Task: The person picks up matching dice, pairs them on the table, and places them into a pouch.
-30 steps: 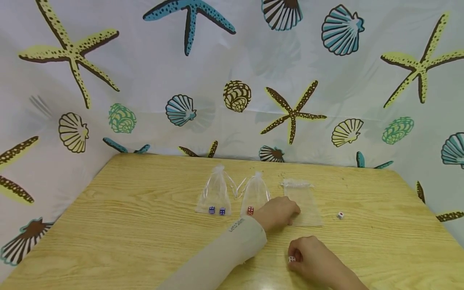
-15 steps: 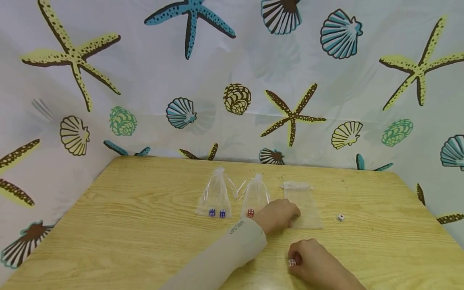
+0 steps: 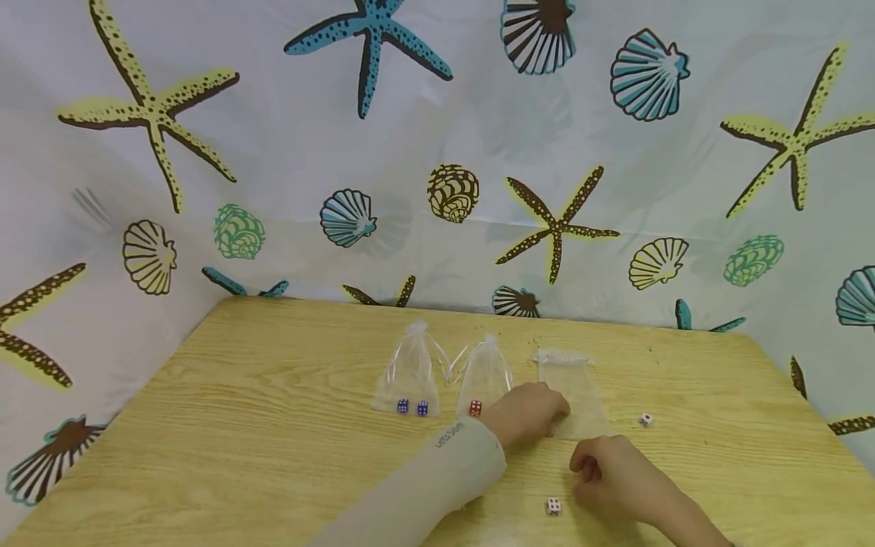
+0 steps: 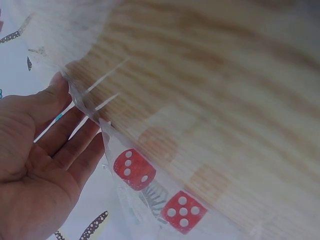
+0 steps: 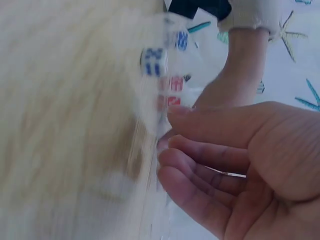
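In the head view my left hand (image 3: 529, 410) rests its fingertips at the left edge of a flat sheer drawstring bag (image 3: 577, 410). In the left wrist view its thumb and fingers (image 4: 82, 172) touch filmy material on the table, spread apart. My right hand (image 3: 618, 479) hovers nearer the front edge, fingers loosely curved. The right wrist view shows nothing between its thumb and fingertips. Left of that hand, a white die (image 3: 554, 506) lies on the wood. A second white die (image 3: 645, 419) lies right of the flat bag.
Two tied sheer bags lie to the left: one bag (image 3: 406, 380) holds blue dice (image 3: 422, 408), the other bag (image 3: 488, 372) holds red dice (image 4: 183, 212). Behind the wooden table (image 3: 239, 425) hangs a white curtain (image 3: 410, 137) printed with shells and starfish.
My right hand has let go of the white die, which now lies on the table, and has moved right and slightly away. My left hand stays at the flat bag. The head view has shifted slightly.
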`<state>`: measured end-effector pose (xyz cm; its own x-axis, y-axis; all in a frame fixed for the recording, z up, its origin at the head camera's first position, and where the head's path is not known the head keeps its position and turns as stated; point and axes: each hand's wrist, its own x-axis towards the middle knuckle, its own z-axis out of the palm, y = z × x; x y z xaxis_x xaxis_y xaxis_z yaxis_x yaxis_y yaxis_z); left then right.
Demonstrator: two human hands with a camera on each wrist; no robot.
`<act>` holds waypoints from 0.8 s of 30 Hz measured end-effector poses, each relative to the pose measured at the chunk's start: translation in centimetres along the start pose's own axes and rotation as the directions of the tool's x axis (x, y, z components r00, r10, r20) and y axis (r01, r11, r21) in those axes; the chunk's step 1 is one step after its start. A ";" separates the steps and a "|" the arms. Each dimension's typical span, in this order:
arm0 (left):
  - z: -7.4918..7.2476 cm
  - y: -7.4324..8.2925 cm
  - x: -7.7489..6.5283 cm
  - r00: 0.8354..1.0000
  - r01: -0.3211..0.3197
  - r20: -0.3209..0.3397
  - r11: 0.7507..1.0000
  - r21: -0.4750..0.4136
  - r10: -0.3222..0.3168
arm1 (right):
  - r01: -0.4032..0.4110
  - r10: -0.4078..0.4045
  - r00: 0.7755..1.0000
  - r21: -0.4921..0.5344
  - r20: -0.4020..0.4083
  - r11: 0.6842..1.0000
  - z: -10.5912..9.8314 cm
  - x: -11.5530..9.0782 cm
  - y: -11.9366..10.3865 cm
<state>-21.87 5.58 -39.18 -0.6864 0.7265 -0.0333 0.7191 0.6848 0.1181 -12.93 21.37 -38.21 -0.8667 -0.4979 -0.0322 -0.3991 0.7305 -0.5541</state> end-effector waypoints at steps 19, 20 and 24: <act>-0.2 -0.2 -0.1 1.000 -0.019 -0.015 1.000 0.012 0.019 | -0.302 0.261 0.932 -0.140 -0.251 0.943 -4.3 0.8 5.7; -0.2 -0.2 -0.1 1.000 -0.018 -0.013 1.000 0.007 0.018 | -0.311 0.267 0.929 -0.151 -0.257 0.938 -4.5 0.9 5.9; 0.0 -0.2 0.0 1.000 -0.022 -0.008 1.000 -0.003 0.022 | -0.350 0.297 0.919 -0.190 -0.259 0.917 -5.1 1.2 6.6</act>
<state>-22.00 5.42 -39.18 -0.6714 0.7407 -0.0228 0.7335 0.6686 0.1219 -18.14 28.03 -37.63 -0.9926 -0.1198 0.0214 -0.1199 0.9332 -0.3389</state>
